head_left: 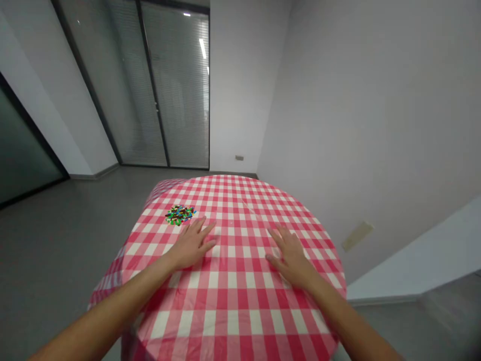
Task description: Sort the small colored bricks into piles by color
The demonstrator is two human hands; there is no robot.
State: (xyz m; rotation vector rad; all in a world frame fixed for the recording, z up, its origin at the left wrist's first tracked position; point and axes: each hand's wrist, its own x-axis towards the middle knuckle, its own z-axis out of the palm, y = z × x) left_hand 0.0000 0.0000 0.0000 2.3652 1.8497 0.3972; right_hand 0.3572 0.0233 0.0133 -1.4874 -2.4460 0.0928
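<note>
My left hand (pixel 193 245) is open over the left half of the table, palm down, with its fingers spread and nothing in them. Just beyond its fingertips lies a pile of small multicoloured pieces (pixel 180 214), green, blue, yellow, white and dark brown; they are too small to name. On the right side, my right hand (pixel 290 254) is also open and palm down, fingers apart, holding nothing. Under both hands spreads a red-and-white checked tablecloth (pixel 233 296). Whether the palms rest on the cloth or hover slightly above it is hard to tell.
The cloth covers a round-edged table and hangs down at the left. A white wall (pixel 356 125) runs close along the right side, with a pale plate (pixel 357 235) on it. Glass panels with blinds (pixel 176 90) stand at the back; grey floor (pixel 82 225) lies to the left.
</note>
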